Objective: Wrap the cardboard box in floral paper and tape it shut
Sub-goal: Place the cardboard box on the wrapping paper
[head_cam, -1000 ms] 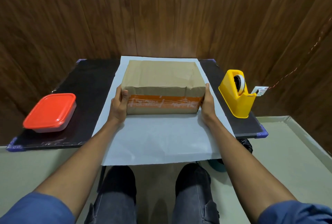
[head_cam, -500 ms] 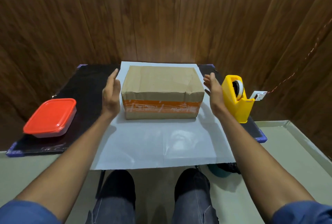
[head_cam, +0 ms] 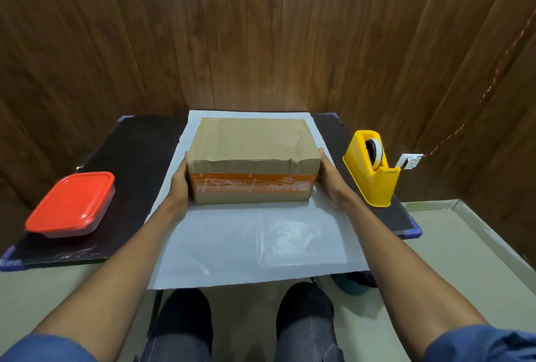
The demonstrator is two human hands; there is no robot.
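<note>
A brown cardboard box (head_cam: 252,152) with an orange tape band across its front stands on a sheet of wrapping paper (head_cam: 255,242) that lies white side up on the black table. My left hand (head_cam: 180,184) presses flat against the box's left side. My right hand (head_cam: 329,180) presses against its right side. Both hands grip the box between them. A yellow tape dispenser (head_cam: 372,168) with a roll of tape stands to the right of the paper.
A red-lidded plastic container (head_cam: 71,205) sits at the left on the black table (head_cam: 136,152). Wooden wall panels rise close behind the table. A red-white cord (head_cam: 475,106) runs from the right wall to a small white plug. My knees show below the table's front edge.
Half a second ago both hands were apart from the box, held open at its sides. They have closed in again and now clasp the box's two sides.
</note>
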